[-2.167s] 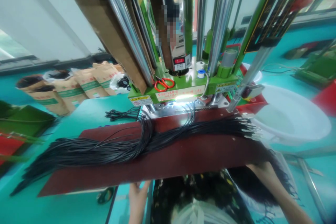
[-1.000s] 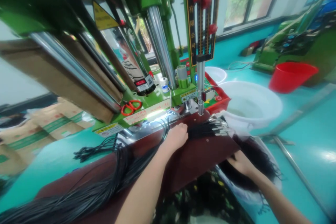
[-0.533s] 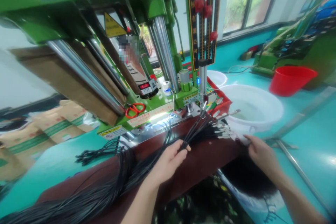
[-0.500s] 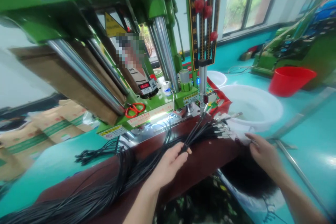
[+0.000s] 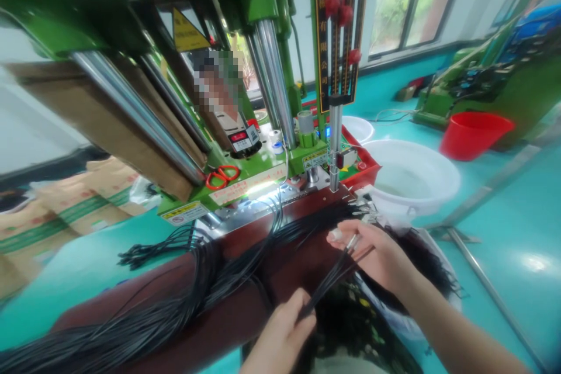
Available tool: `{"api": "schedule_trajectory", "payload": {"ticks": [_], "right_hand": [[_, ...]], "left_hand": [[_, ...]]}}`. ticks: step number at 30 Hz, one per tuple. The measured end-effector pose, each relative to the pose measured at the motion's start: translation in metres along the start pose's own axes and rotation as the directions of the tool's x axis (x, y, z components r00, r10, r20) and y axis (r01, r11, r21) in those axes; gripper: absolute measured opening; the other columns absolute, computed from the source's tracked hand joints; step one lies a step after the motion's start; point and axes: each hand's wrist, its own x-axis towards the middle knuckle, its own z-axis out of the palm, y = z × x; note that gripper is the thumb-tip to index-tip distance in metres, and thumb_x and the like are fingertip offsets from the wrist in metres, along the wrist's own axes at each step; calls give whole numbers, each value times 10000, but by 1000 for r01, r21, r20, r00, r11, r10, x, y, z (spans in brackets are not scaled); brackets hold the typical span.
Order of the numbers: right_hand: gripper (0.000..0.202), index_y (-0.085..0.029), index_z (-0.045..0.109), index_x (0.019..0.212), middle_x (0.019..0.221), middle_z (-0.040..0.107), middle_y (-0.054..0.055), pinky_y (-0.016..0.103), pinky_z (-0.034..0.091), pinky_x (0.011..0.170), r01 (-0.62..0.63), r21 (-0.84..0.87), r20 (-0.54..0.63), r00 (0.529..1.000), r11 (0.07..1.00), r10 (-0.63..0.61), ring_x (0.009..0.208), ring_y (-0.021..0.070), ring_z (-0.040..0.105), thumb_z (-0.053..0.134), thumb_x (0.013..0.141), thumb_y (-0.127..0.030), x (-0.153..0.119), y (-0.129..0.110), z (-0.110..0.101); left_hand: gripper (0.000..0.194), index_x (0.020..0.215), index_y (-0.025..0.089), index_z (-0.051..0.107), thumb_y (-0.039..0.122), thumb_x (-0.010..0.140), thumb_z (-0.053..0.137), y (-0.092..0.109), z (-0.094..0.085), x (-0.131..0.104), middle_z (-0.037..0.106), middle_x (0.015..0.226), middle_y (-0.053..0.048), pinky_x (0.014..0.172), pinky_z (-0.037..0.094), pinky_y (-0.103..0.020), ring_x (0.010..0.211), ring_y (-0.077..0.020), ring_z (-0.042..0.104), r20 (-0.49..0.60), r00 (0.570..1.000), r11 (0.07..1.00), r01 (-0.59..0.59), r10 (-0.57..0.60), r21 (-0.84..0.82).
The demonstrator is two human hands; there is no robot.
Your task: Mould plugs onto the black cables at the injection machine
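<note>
My left hand (image 5: 287,327) is closed round a small bunch of black cables (image 5: 328,280) in front of the brown table. The bunch slants up to the right, and its silvery ends (image 5: 352,242) lie against the curled fingers of my right hand (image 5: 377,254). Something small and white (image 5: 336,235) shows at a fingertip of that hand; what it is I cannot make out. Behind my hands, a thick bundle of black cables (image 5: 144,315) runs along the brown tabletop (image 5: 289,269), with pale connector ends (image 5: 363,207) at its right end.
A green press (image 5: 263,172) stands behind the table, orange-handled scissors (image 5: 222,176) on its ledge. To the right are a large white tub (image 5: 421,196), a red bucket (image 5: 475,134) and a metal frame (image 5: 482,272). A lined container with dark strands (image 5: 425,269) sits below my right arm.
My left hand has drawn its cables down, away from the bundle towards me. My right hand has moved left from the pale connector ends to the ends of these cables.
</note>
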Motion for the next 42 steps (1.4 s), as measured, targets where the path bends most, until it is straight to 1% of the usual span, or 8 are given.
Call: {"api": "schedule_trajectory", "payload": {"ticks": [8,13,16,20,29,33,36,42], "right_hand": [[217,-164,664,785,783,666,69,330,439,762,-94,149,-61,993,984,104,738,173,613,520,816,-324,4,19,-7],[203,-164,563,599,554,531,-3,241,400,534,-19,77,-87,996,997,26,517,97,487,593,766,-276,-2,15,-12],[46,-183,611,761,441,422,-54,221,327,414,46,-12,-17,999,999,-46,397,79,391,613,739,-224,-11,1,-13],[460,-196,526,1172,424,455,-74,250,347,416,-46,-213,24,998,976,52,375,122,467,592,716,-192,-18,0,-17],[195,-213,707,819,807,583,18,269,382,627,108,-560,160,987,822,-21,732,154,522,616,657,-153,-14,5,-30],[206,-178,650,650,742,588,42,311,402,692,72,-408,102,994,910,-33,749,180,532,540,787,-284,-13,9,-30],[228,-167,628,661,679,589,36,308,412,656,-18,-295,-47,999,955,4,681,173,533,565,786,-347,-10,15,-29],[186,-184,687,797,731,636,34,333,439,740,-29,-189,-217,976,982,-13,715,172,572,647,735,-355,-4,18,-37]], "left_hand": [[354,692,150,465,488,773,528,-5,-7,0,420,619,31,535,321,-196,534,-67,369,-102,981,934,-190,166,-303],[420,614,144,467,468,864,373,14,-6,11,447,500,19,505,341,-196,472,-76,427,-281,959,908,-140,25,-395],[487,661,119,539,519,853,337,30,-7,27,547,565,-30,498,378,-202,505,-102,510,-93,995,874,-60,17,-481],[468,735,111,559,546,804,400,31,-1,45,620,647,-61,418,325,-168,441,-89,523,260,965,907,135,-29,-399],[364,840,145,576,468,817,409,26,1,39,593,640,-22,458,412,-209,467,-98,508,512,855,984,152,-86,-90],[265,977,188,567,368,858,414,44,-14,60,626,868,-40,711,447,-269,763,-145,571,218,957,959,-231,192,165],[209,999,172,548,266,864,419,47,-19,102,592,940,-73,831,403,-326,911,-189,532,-154,924,786,-200,350,585],[190,886,146,550,206,869,370,38,-19,159,540,927,-93,726,426,-307,849,-202,544,-148,920,547,-82,363,833]]}}
